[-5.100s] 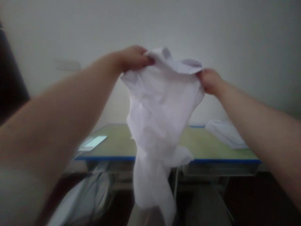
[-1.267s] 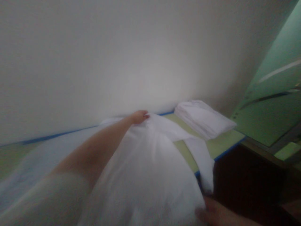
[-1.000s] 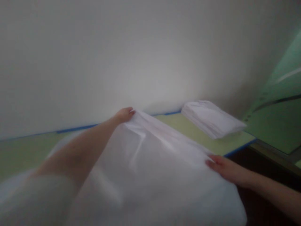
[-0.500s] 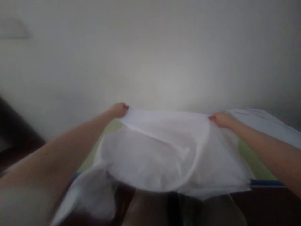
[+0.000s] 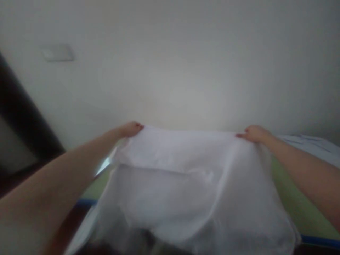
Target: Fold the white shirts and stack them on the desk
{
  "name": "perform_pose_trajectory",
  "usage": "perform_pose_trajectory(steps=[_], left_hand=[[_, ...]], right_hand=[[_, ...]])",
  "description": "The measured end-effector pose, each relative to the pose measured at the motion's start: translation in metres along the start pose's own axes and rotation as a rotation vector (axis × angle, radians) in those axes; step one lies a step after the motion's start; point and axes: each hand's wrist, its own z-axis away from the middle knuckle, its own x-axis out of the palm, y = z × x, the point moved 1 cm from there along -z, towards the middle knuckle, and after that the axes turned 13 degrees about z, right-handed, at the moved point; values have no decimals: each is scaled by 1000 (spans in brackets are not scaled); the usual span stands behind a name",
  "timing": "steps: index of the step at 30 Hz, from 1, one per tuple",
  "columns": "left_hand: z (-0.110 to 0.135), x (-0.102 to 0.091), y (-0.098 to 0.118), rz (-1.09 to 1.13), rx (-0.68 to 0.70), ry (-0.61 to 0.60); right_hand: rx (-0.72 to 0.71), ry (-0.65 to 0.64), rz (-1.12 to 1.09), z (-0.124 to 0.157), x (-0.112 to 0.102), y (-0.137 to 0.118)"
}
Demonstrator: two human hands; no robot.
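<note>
A white, slightly see-through cloth [image 5: 180, 184] hangs stretched between my two hands, its top edge nearly level. My left hand [image 5: 132, 129] pinches the upper left corner area, arm reaching forward. At the upper right, my right hand [image 5: 255, 134] grips the same edge between thumb and fingers. Folds run across the cloth, and its lower part droops toward me, blurred by motion. What kind of cloth article it is, I cannot tell.
Behind and beneath the cloth is a light green surface [image 5: 305, 205] with a blue edge [image 5: 320, 241]. White fabric with dark lines [image 5: 313, 144] lies at the right. A pale wall [image 5: 186, 71] stands ahead, bearing a white plate [image 5: 57, 53]. A dark upright frame [image 5: 23, 106] is at left.
The cloth has spread and hangs lower, covering more of the view below. My hands stay on its edge, slightly farther apart. The camera view has shifted up and left.
</note>
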Motion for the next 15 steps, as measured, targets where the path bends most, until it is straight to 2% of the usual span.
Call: perform_pose_trajectory(steps=[3,8,11,15], left_hand=[[-33,43,12,-20,36,-38],[-76,101,26,-83,15,32],[-89,124,29,-111,-38,60],[-96,144,24,-124,-83,86]], right_hand=[[41,-43,6,2,17,5],[80,-83,27,-21,43,3],[79,-57,50,-36,60,-4],[74,4,70,-45,79,-18]])
